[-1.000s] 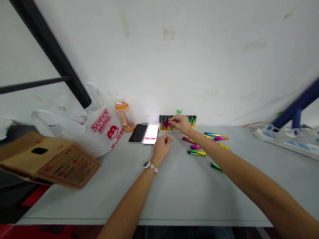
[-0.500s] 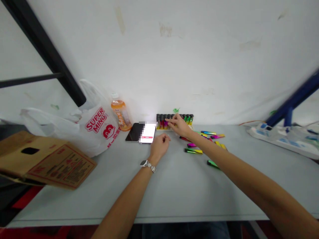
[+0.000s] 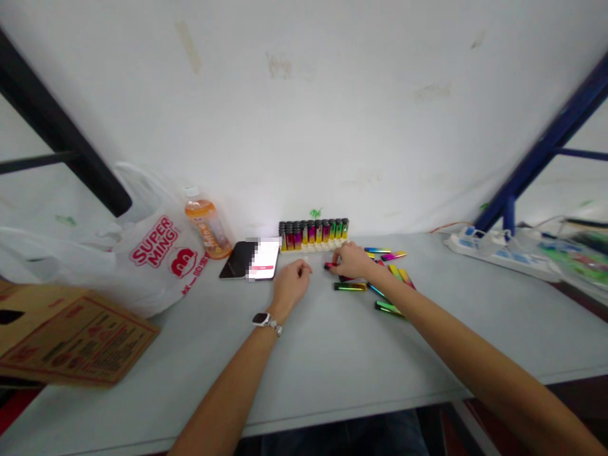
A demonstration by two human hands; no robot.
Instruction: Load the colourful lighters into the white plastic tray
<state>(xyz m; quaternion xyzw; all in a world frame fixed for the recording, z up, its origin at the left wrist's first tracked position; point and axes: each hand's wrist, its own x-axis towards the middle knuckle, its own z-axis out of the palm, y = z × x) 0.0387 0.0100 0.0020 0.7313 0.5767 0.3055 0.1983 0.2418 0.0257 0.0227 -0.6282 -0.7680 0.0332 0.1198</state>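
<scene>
**Right hand (image 3: 354, 260) pinching over grey table (image 3: 327, 367)**

Pale wall (image 3: 304, 126) rising beyond the fingers; white power strip (image 3: 508, 262) lying well to their right. Upright lighters (image 3: 313, 233), black-topped, metallic purple, gold, green, are standing in rows just beyond the fingertips; loose lighters (image 3: 350, 287) are lying beside and right of them. Right thumb and fingers are closing on a red lighter (image 3: 329, 266), its end jutting left. Left hand (image 3: 289, 283) is curling loosely nearby; cannot tell whether it's holding anything.

The right hand (image 3: 352, 261) is touching a red lighter (image 3: 329, 266). Upright lighters (image 3: 311, 234) are standing at its ten o'clock. The left hand (image 3: 291, 282) is resting, loosely curled.
</scene>
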